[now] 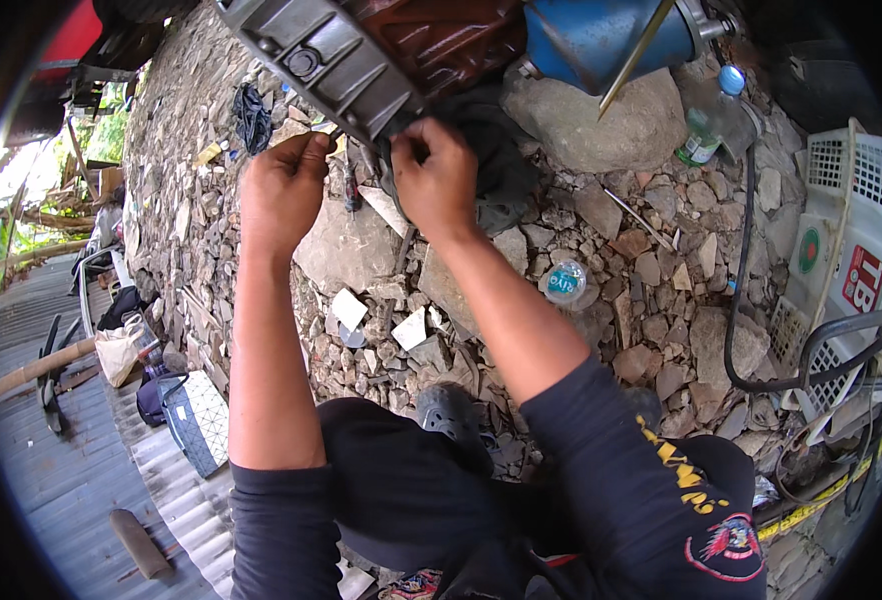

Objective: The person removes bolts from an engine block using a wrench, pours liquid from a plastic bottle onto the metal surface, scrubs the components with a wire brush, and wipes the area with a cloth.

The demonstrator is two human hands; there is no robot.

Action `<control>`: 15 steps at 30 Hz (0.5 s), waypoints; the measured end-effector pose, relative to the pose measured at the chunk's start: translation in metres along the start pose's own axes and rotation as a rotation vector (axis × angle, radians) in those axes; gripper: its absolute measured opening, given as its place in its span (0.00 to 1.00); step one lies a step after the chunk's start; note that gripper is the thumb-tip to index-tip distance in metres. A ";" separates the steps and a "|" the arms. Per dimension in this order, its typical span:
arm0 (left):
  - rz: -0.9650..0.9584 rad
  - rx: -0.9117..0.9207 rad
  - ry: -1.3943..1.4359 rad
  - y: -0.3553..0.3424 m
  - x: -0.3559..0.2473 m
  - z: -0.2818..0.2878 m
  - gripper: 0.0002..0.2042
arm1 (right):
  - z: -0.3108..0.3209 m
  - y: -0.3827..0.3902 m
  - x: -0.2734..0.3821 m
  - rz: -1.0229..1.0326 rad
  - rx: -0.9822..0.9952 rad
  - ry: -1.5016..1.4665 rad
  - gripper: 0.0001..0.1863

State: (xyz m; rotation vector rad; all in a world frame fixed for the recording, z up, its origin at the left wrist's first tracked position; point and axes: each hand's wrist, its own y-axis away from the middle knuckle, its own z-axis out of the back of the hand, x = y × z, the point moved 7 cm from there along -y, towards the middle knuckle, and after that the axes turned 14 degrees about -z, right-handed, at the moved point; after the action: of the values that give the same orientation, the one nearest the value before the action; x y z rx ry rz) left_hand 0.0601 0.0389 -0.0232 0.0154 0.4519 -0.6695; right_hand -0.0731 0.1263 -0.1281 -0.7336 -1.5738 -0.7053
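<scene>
A grey ribbed metal casing [336,75] with a round bolt head lies tilted at the far side, ahead of my hands. My left hand [283,195] is pinched closed by the casing's near left edge; whatever its fingertips hold is too small to make out. My right hand [435,185] is curled closed at the casing's lower corner, its fingertips partly hidden. Dark cloth [496,150] lies bunched beside the right hand. Between my wrists a slim tool with a dark reddish handle [351,188] stands out against a flat stone [346,245].
Rubble covers the ground. A blue metal cylinder [601,45] sits by a big rock [601,125]. To the right are a plastic bottle [706,125], a black hose [736,330] and a white plastic crate [826,250]. A clear plastic cup [566,285] lies nearer. Corrugated sheets [71,480] extend left.
</scene>
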 end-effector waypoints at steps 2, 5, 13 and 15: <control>-0.022 -0.012 -0.005 0.000 -0.005 0.000 0.17 | 0.013 -0.017 0.002 0.045 -0.228 0.047 0.04; 0.003 -0.001 -0.027 -0.005 -0.014 -0.002 0.16 | 0.019 -0.023 -0.013 -0.077 -0.281 -0.068 0.02; 0.024 0.019 0.001 -0.004 0.000 -0.002 0.15 | 0.013 0.008 0.021 0.162 -0.187 0.015 0.03; 0.033 0.031 -0.018 -0.003 -0.007 -0.004 0.15 | 0.007 0.014 0.016 0.152 -0.217 0.065 0.04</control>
State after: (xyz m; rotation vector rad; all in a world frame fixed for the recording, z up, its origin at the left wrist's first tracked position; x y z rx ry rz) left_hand 0.0518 0.0416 -0.0236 0.0461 0.4231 -0.6436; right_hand -0.0682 0.1415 -0.1121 -0.9701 -1.3792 -0.7872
